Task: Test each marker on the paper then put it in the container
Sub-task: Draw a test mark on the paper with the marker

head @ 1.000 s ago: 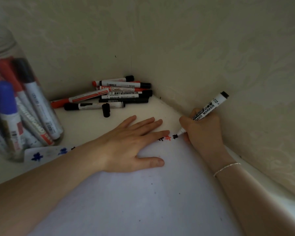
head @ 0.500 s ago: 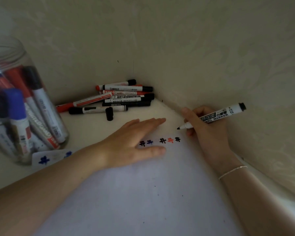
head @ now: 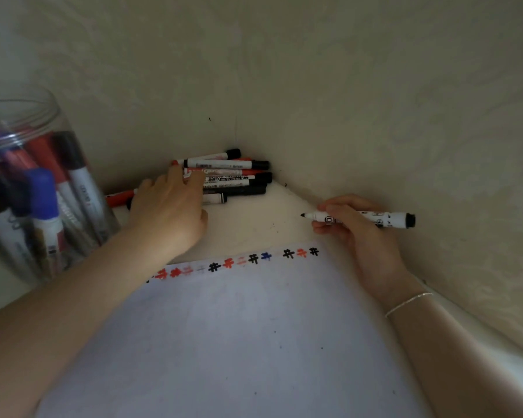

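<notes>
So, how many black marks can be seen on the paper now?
4 black marks, all along the paper's far edge: two at the right end, two nearer the middle. The left arm may hide more.

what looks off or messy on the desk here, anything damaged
Nothing looks damaged. Two small oddities: the marker in the right hand is uncapped, its tip bare above the desk, and small black ink specks dot the white desk beyond the paper. The untested markers lie in a loose pile in the corner.
</notes>
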